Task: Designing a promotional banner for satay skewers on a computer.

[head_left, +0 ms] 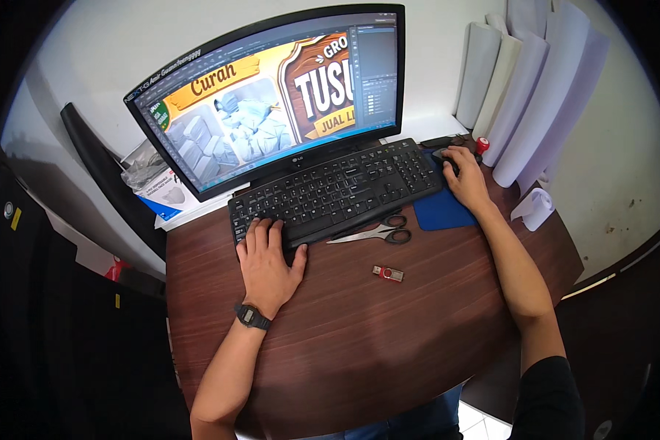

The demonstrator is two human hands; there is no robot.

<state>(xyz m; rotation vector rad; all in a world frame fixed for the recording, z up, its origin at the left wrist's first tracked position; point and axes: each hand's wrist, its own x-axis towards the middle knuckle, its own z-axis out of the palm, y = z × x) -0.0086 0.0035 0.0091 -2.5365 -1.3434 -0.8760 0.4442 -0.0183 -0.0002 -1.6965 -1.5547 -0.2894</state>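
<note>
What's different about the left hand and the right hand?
The left hand rests on the black keyboard, but the right hand is on the dark mouse. The left hand's wrist wears a black watch; the right hand's wrist is bare. Both hands are palm down, with no gloves.

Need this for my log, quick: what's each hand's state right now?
Left hand: open, resting on the keyboard, grasping nothing.
Right hand: closed loosely over the dark mouse, holding it.
</note>
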